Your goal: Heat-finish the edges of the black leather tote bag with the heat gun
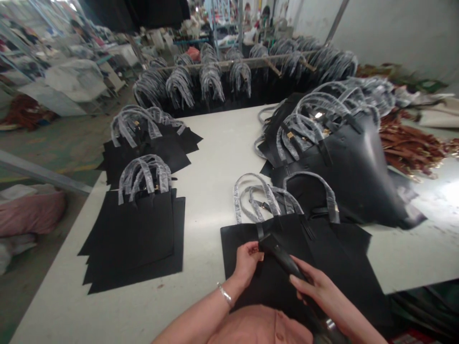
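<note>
My right hand point(311, 284) is wrapped round a long black leather strap point(281, 255), which slants up and left over a black handbag panel point(333, 253). At the strap's upper end my left hand point(248, 260) is closed in a pinch. A small gold-coloured piece point(261, 257) shows by its fingertips; exactly what the pinch holds is partly hidden. The panel lies flat on the table in front of me, its plastic-wrapped handles point(255, 191) pointing away.
A pale table point(206, 210) carries stacked black bag panels point(143, 234) on the left and a larger black bag pile point(344, 167) on the right. Brown straps point(412, 143) lie beyond that pile. A rack rail point(258, 61) with hanging bags stands behind the table.
</note>
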Demonstrator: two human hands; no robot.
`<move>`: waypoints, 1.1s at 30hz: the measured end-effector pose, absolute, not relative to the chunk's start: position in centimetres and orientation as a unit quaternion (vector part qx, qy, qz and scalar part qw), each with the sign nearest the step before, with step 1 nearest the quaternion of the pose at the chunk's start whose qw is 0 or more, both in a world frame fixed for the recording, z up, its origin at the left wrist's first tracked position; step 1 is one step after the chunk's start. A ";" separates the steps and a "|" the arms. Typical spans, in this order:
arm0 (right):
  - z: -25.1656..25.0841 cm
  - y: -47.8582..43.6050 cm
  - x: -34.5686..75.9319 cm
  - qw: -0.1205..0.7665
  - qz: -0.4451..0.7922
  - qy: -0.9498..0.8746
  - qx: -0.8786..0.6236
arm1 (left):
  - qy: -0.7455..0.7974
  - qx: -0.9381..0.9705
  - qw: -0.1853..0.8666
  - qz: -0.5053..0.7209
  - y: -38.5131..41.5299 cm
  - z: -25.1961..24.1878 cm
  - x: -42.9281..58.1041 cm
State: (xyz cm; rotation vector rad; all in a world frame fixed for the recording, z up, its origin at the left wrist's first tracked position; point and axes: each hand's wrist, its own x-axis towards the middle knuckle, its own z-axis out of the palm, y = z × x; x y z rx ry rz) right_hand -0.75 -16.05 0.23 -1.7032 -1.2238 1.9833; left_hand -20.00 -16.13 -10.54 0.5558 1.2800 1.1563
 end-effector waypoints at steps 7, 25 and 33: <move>0.6 -15.8 -0.9 0.106 0.698 -0.403 -0.582 | 0.555 0.256 0.619 0.493 -16.0 -10.9 -20.0; -1.8 -14.4 -1.9 0.100 0.710 -0.412 -0.562 | 0.609 0.356 0.553 0.444 -15.7 -13.3 -20.1; -1.0 -14.5 -0.8 0.142 0.657 -0.420 -0.610 | 0.770 0.563 0.188 0.233 -14.7 -11.3 -27.5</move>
